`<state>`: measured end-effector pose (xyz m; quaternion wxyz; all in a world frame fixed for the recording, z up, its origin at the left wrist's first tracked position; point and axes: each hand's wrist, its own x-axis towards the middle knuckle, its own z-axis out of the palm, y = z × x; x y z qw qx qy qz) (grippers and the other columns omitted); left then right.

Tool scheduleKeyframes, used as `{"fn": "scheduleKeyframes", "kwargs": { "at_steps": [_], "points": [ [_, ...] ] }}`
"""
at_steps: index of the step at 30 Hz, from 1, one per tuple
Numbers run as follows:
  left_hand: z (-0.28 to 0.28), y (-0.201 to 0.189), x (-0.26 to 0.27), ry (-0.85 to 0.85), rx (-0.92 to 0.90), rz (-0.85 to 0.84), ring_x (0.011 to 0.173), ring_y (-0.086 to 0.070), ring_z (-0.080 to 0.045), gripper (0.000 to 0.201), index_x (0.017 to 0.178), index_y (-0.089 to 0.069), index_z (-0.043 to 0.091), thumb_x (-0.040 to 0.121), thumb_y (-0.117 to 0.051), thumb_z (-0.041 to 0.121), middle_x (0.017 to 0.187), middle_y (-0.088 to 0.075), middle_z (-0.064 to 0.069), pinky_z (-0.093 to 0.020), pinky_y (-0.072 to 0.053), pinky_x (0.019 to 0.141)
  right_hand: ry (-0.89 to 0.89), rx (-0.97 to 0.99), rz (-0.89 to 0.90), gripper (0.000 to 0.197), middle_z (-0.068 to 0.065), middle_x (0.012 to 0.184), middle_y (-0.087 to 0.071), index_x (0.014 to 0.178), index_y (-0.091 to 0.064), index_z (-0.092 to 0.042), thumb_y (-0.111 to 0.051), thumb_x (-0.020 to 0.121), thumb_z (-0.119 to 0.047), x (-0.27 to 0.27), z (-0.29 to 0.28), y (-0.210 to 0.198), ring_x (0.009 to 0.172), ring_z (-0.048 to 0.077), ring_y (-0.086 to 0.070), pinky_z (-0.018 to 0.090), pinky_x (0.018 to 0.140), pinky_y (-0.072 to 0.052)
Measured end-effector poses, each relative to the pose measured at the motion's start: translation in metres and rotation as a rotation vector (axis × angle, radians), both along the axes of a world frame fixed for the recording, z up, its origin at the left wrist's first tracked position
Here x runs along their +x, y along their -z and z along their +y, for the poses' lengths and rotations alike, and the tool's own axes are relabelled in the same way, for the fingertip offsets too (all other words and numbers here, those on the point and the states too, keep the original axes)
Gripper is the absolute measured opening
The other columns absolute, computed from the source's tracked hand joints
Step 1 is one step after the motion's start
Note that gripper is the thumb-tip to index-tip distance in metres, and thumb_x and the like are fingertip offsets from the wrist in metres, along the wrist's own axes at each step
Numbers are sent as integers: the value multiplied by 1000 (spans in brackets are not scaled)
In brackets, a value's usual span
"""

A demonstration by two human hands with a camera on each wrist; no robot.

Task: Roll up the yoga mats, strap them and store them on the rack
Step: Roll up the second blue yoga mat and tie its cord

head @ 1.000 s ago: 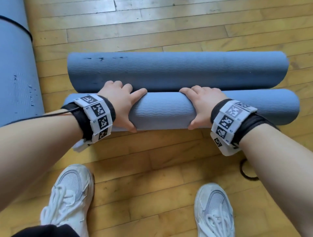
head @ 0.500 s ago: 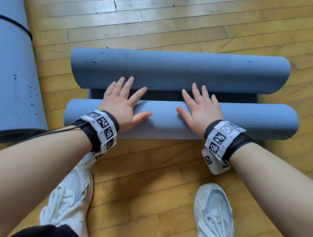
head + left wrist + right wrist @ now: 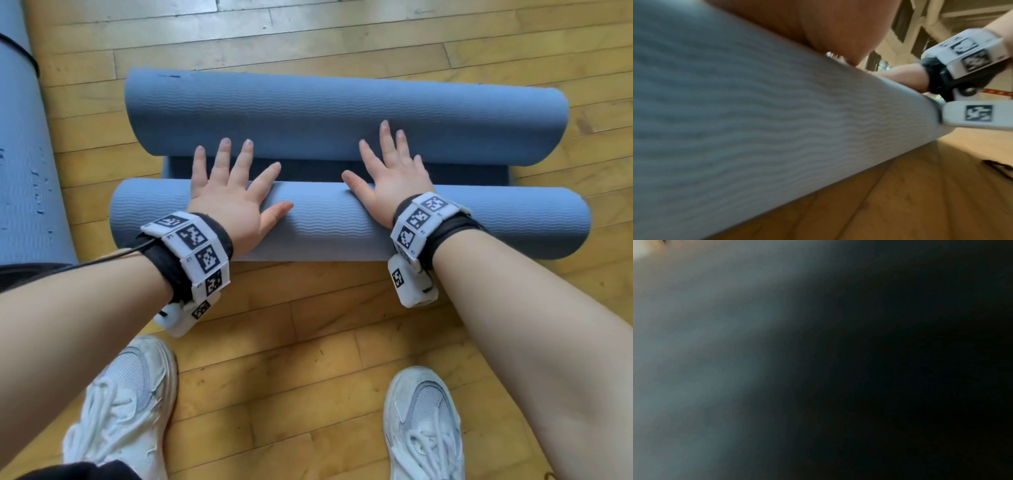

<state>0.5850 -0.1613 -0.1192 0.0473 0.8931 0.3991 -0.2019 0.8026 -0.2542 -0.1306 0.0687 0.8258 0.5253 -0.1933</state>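
Observation:
A blue yoga mat lies on the wooden floor, rolled from both ends: a near roll [image 3: 342, 222] and a thicker far roll [image 3: 342, 116], with a dark flat strip [image 3: 308, 169] between them. My left hand [image 3: 233, 185] lies flat on the near roll, fingers spread and reaching towards the far roll. My right hand [image 3: 390, 168] also presses flat on the near roll, its fingertips over the far roll's edge. In the left wrist view the ribbed near roll [image 3: 756, 121] fills the frame. The right wrist view is dark and blurred.
Another blue mat [image 3: 24, 154] lies at the left with a black strap [image 3: 24, 54] across it. My two white trainers [image 3: 126, 404] [image 3: 424, 425] stand on the floor [image 3: 308, 325] just before the roll. A dark strap [image 3: 999, 168] lies on the floor to the right.
Both hands went from curled over the near roll to flat with fingers spread. The two rolls came apart, baring a dark strip, and the hands slid forward over the near roll.

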Motion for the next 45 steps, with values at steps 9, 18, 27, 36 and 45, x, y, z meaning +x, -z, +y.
{"fn": "scheduleKeyframes", "kwargs": {
  "at_steps": [9, 18, 27, 36, 45],
  "points": [
    [30, 3, 20, -66, -70, -17, 147, 5, -32, 87, 151, -6, 39, 75, 11, 77, 161, 2, -1, -58, 7, 115, -65, 106, 6, 65, 4, 160, 16, 154, -9, -25, -22, 98, -56, 6, 4, -4, 148, 20, 13, 43, 120, -2],
    [39, 0, 25, -25, -23, -50, 146, 15, -31, 83, 150, 5, 39, 76, 6, 77, 160, 15, -1, -57, 11, 114, -86, -52, -4, 65, 1, 161, -13, 154, -12, -27, -11, 97, -59, 9, 12, -4, 148, 25, -5, 46, 117, -12],
    [20, 5, -6, 143, 54, -22, 146, 6, -33, 116, 150, 10, 36, 62, -45, 88, 161, 3, -3, -57, 7, 115, -16, -54, 12, 68, 3, 162, 7, 154, -6, -24, -13, 97, -61, 20, 35, -3, 148, 26, 8, 50, 118, -6],
    [64, 4, 16, 135, -49, -35, 145, -10, -29, 123, 149, -2, 41, 51, -63, 85, 158, -16, -2, -49, -9, 118, -49, 17, -73, 64, 3, 162, -1, 154, -8, -24, -9, 98, -56, 17, 32, -5, 149, 26, 2, 49, 118, -6],
    [64, 3, 20, 127, -36, -6, 146, -6, -29, 124, 150, -4, 38, 52, -64, 84, 157, -15, -6, -49, -5, 118, -234, -71, -180, 124, 4, 162, 5, 151, 14, -29, -67, 68, -72, 8, -8, -8, 148, 27, 5, 49, 118, 7]
  ]
}}
